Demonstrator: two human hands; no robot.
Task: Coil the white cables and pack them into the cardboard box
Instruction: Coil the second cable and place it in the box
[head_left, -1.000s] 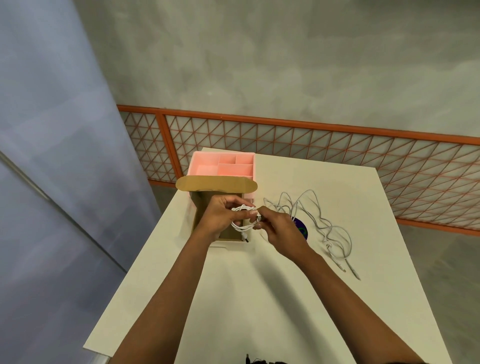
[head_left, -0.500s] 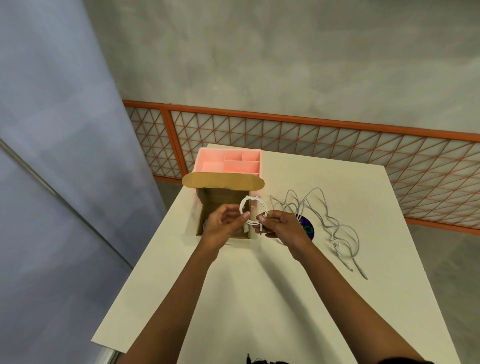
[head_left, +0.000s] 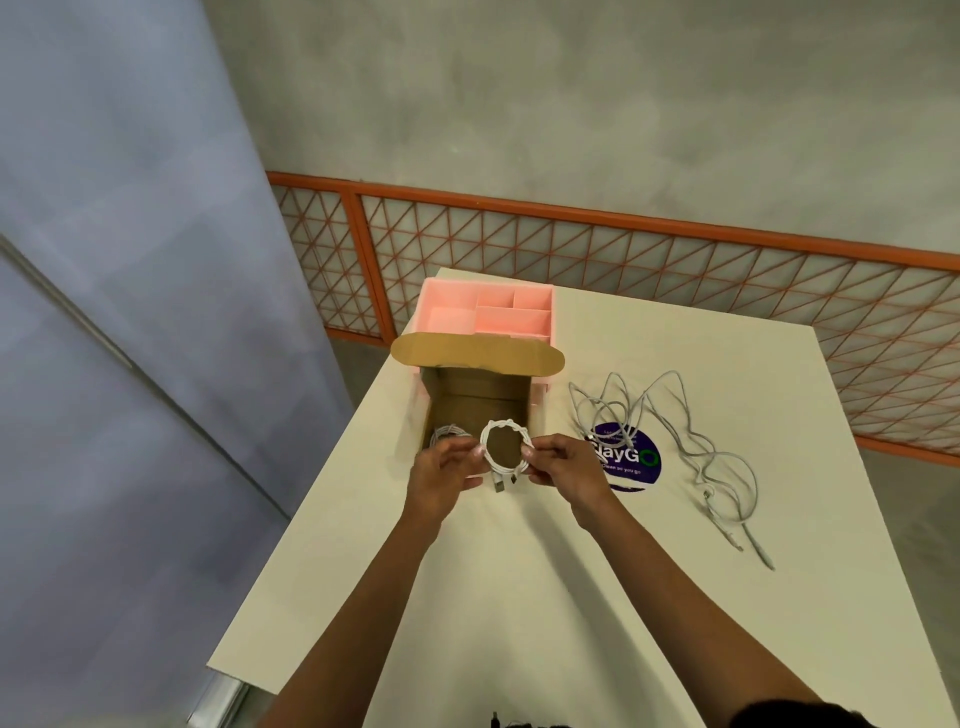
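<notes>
A white cable wound into a small ring (head_left: 489, 456) is held upright over the near edge of the open cardboard box (head_left: 478, 395). My left hand (head_left: 441, 473) pinches the ring's left side and my right hand (head_left: 563, 467) pinches its right side; its plugs hang down at the bottom. Another coiled white cable (head_left: 449, 432) lies inside the box at the left. Loose white cables (head_left: 675, 441) sprawl tangled on the table to the right of the box.
A pink compartment tray (head_left: 441, 317) stands behind the box, whose flap (head_left: 475, 356) is open toward it. A purple round sticker (head_left: 631, 460) sits on the white table (head_left: 519, 571). An orange lattice railing (head_left: 623, 244) runs behind; the table's left edge drops off.
The coil has gone from a bunched bundle to a neat upright ring held between both hands, slightly nearer the box's front edge. The camera view has shifted a little.
</notes>
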